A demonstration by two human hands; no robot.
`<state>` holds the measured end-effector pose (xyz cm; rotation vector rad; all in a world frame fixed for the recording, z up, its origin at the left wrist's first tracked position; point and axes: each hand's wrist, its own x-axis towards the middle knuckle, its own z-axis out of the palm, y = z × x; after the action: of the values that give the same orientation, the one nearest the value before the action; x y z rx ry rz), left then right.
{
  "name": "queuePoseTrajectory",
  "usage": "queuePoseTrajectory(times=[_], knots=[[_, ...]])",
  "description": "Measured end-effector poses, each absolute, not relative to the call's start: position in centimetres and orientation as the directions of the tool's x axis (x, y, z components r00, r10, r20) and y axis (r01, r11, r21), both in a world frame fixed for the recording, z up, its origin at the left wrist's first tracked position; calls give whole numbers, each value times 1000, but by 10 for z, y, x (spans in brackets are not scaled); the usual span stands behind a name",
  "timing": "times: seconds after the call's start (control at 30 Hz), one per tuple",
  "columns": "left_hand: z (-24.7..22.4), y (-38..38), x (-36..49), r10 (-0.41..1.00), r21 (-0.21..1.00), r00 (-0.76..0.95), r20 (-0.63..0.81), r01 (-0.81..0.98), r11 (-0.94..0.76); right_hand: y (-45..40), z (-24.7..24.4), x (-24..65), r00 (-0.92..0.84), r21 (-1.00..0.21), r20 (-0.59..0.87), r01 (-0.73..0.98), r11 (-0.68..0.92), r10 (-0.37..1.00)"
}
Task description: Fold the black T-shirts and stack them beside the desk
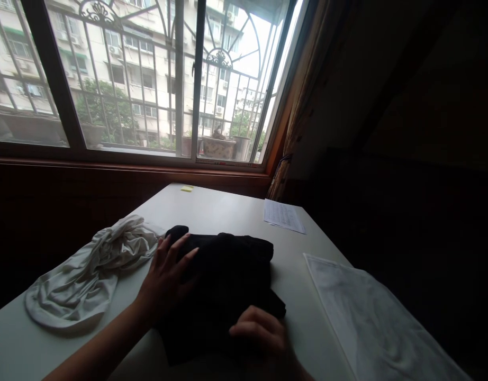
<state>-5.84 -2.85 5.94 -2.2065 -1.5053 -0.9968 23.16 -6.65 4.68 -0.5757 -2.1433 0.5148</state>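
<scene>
A black garment [224, 275] lies in a folded heap in the middle of the white table. Its dark cloth hides most of the folds, so I cannot tell which kind of garment it is. My left hand [170, 272] rests on its left side, palm down with the fingers spread. Over the lower right part of the cloth is my right hand [263, 333], its fingers curled and pressed together at the garment. The thumb and the cloth beneath that hand are lost in shadow.
Crumpled white cloth [97, 270] lies on the left of the white table [220, 209]. Another white cloth [379, 317] is spread flat along the right edge. Printed paper sheets [283, 216] and a yellow sticky note [187, 188] lie toward the far edge, below a barred window [128, 79].
</scene>
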Motion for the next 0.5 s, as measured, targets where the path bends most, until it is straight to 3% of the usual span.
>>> queuePoseTrajectory(times=[0.13, 0.23, 0.37, 0.5], knots=[[52, -28, -50, 807, 181, 304, 506, 878, -444, -80, 44, 222, -674, -690, 518, 33, 723, 526], [54, -24, -53, 872, 238, 285, 398, 886, -399, -77, 49, 229, -524, -757, 531, 59, 650, 666], [62, -21, -63, 897, 357, 222, 383, 860, -365, -52, 52, 247, -205, -734, 498, 417, 536, 843], [68, -17, -78, 891, 586, 104, 441, 719, -374, -31, 35, 254, -258, -526, 443, 701, 483, 858]])
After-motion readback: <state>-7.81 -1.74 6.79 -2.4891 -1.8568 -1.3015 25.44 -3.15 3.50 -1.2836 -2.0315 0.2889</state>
